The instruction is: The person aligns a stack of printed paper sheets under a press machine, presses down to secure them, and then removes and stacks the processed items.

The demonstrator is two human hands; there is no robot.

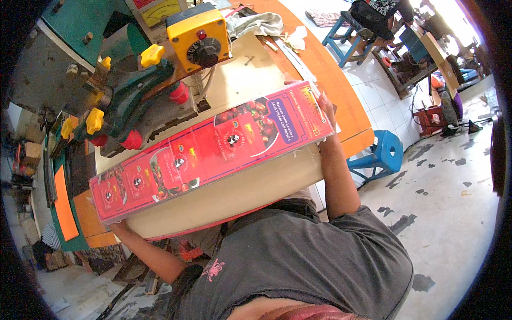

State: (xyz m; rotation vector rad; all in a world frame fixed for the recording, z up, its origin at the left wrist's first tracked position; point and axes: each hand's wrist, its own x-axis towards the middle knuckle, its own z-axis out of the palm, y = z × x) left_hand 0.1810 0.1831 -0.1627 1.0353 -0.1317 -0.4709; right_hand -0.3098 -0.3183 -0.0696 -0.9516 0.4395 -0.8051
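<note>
While the right hand (328, 113), fingers partly curled, grips the long red panel (200, 154) at two o'clock, left hand (119, 227) at its eight-o'clock end, mostly hidden, finger spread I can't tell

The red sheet (210, 152) catches the light, glossy like plastic film. To my eye, the knobs (153, 55) and stool (388, 152) are smooth plastic, the shirt (314, 256) matt cloth, the rag (261, 24) crumpled fabric, the floor (453, 197) rough and flaking.
</note>
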